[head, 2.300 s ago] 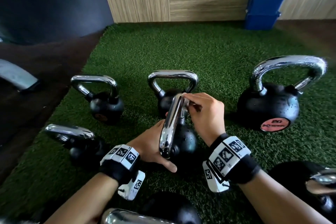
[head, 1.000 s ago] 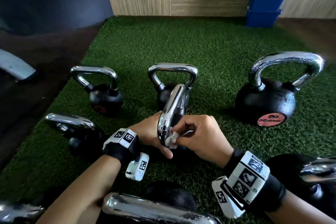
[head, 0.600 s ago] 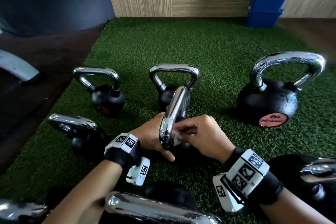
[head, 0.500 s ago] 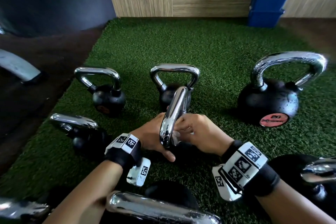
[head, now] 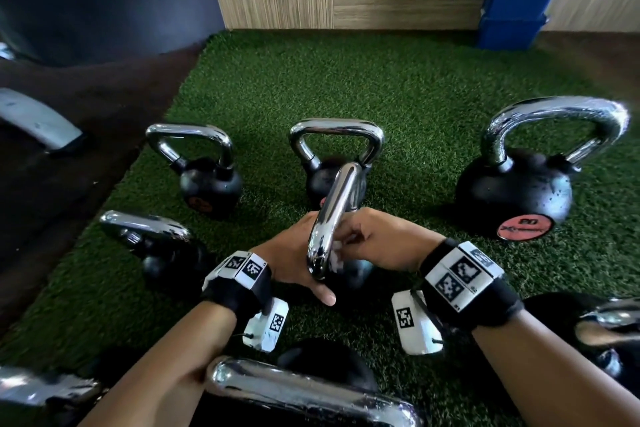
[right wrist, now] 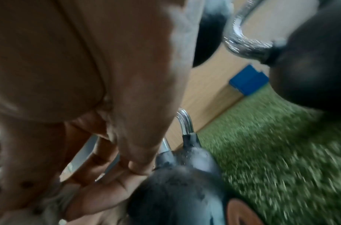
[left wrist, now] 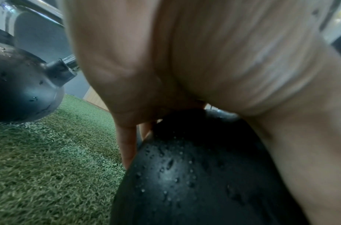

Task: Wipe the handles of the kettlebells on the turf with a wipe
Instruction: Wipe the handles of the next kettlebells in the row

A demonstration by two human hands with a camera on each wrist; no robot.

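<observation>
Both forearms reach in from the near edge and meet at the small kettlebell (head: 346,274) in the middle of the green turf (head: 398,87). Its chrome handle (head: 334,218) stands edge-on to the person, rising between the two hands.

The left hand (head: 291,260) lies on the left side of the black ball, palm against it and fingers running down its wet, beaded surface toward the grass; the thumb stretches out straight along the near side. The fingers look extended rather than clenched, though the far ones are hidden behind the handle.

The right hand (head: 377,246) comes in from the right with the wrist bent inward and its fingers curled, pinching a white wipe (head: 335,258) against the lower, near part of the handle. Only scraps of the wipe show beside the chrome.

Other kettlebells stand around: a small one at far left (head: 207,180), one just behind the handle (head: 329,163), a large one with a red label at far right (head: 516,191), and another to the near left (head: 162,250). A blue box (head: 512,14) sits by the wooden wall.
</observation>
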